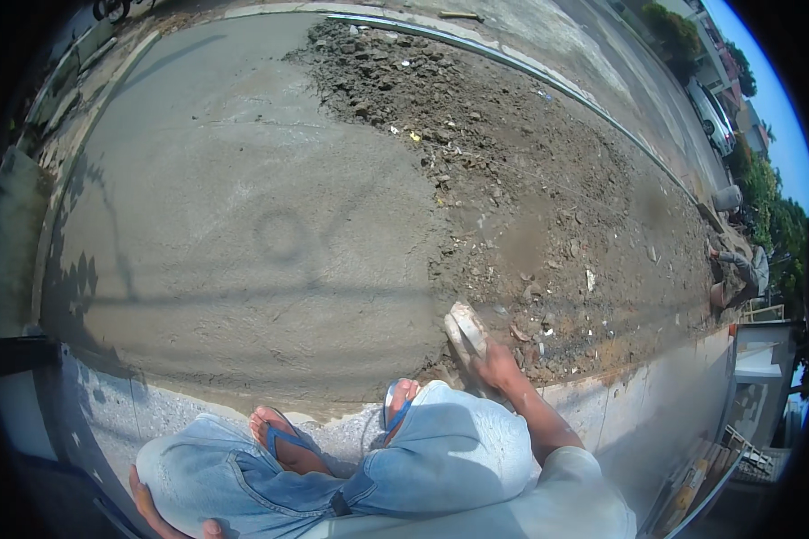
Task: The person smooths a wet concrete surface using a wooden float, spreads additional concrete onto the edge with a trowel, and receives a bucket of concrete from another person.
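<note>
The left hand (146, 507) lay against the knee (173, 460), its grip unclear. The right hand (497, 365) gripped a float (466, 331) at the concrete's (225, 207) edge, its long axis pointing away, slightly left. Rough soil (566, 211) spread open beyond, toward a rail (512, 61).

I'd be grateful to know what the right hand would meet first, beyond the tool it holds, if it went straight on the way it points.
Beyond the pale tool, the right hand would probably meet the grey concrete ahead and leftward, though the hand's height is unclear.
</note>
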`<state>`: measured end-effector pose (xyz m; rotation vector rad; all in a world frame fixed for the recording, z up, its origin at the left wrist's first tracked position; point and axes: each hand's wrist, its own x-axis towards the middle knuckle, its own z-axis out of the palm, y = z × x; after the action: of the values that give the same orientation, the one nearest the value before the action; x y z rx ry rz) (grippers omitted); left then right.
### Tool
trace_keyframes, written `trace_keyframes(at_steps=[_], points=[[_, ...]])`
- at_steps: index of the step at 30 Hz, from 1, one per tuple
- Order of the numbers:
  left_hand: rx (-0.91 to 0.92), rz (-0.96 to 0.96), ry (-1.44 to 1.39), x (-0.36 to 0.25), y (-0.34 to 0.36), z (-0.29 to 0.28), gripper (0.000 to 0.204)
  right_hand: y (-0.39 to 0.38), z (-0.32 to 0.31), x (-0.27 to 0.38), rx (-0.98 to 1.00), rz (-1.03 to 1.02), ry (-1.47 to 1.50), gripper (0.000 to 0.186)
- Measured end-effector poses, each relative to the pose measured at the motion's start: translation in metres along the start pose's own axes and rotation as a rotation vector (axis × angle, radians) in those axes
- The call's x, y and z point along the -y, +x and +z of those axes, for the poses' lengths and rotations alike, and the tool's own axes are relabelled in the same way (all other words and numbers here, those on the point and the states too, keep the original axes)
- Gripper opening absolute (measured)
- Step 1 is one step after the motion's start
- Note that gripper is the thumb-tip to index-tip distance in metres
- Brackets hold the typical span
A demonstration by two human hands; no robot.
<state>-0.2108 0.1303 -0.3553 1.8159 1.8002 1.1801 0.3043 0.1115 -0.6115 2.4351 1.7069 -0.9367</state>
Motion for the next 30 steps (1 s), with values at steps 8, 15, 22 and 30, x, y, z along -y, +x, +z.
trace_keyframes(at_steps=[8, 15, 22, 30], points=[[0.137, -0.027, -0.045, 0.036, 0.001, -0.029, 0.097, -0.012, -0.034, 0.049, 0.238, 0.206, 0.525, 0.028], [0.040, -0.252, 0.070, 0.245, 0.011, -0.043, 0.058, -0.010, -0.096, 0.130, 0.252, 0.219, 0.926, 0.015], [-0.225, -0.530, 0.625, 0.533, 0.017, -0.074, 0.060, 0.014, -0.195, 0.234, 0.226, 0.075, 1.162, 0.017], [-0.290, -0.908, 0.944, 0.561, 0.030, -0.012, 0.060, 0.055, -0.252, 0.365, 0.080, -0.047, 1.052, 0.024]])
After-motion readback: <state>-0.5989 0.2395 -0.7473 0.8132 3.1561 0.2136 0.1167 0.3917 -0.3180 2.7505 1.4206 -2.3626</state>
